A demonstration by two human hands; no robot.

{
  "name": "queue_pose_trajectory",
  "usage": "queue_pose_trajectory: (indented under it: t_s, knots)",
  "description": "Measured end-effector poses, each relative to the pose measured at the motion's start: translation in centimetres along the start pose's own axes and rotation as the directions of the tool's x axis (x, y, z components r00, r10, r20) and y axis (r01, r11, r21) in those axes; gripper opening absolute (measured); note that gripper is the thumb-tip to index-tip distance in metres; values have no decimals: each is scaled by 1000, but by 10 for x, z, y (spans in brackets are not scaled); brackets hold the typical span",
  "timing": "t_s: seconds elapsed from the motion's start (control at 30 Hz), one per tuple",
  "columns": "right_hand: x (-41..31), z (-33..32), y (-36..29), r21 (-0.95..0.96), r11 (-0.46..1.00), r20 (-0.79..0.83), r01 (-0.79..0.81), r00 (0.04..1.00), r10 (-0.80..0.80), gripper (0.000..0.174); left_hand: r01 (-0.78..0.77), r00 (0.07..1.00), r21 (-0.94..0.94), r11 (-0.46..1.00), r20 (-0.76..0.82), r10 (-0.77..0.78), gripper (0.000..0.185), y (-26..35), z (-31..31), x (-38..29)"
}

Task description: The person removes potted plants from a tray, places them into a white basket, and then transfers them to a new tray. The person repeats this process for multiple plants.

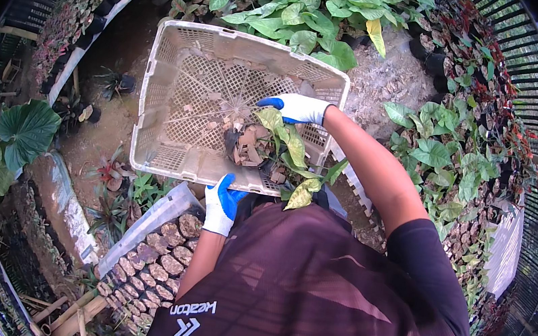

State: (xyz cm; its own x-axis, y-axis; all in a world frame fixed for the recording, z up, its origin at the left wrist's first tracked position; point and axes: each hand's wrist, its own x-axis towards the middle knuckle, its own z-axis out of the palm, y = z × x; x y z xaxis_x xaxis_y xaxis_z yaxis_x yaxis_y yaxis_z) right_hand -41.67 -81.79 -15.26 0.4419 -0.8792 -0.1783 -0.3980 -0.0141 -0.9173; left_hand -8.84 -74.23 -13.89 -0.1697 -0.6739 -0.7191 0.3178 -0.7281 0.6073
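A pale, dirt-stained plastic crate [220,76] with lattice walls is held in front of my body. My left hand [221,205], in a white glove with a blue palm, grips its near rim. Inside, towards the near right, lies a plant with yellow-green mottled leaves [295,146]. Its dark pot or bag [231,140] holds brown chips [247,147], and loose chips are scattered on the crate floor. Over the crate's right part is my right hand [302,108], gloved alike, just above the upper leaves. Whether its fingers pinch a leaf or stem is hidden.
Broad-leaved green plants [295,6] crowd the far side. More potted plants [434,149] line the right. Rows of filled bags [160,255] lie below left, beside a pale border strip [146,226]. Bamboo poles [78,316] are at lower left; dark slatted fencing [532,65] curves around.
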Motion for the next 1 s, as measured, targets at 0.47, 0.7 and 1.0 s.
queue_pose_trajectory:
  t_s: [0.47, 0.7, 1.0]
  knots:
    - [44, 37, -29, -110, 991, -71, -73, 995, 65, 27, 37, 995, -36, 999, -87, -40, 22, -17, -39, 8]
    - [-66, -2, -22, 531, 788, -702, 312, 683, 203, 40, 118, 978, -168, 979, -154, -144, 26, -24, -85, 39]
    - [-207, 128, 112, 522, 148, -455, 840, 127, 881, 40, 27, 997, 76, 997, -69, -22, 26, 20, -91, 50]
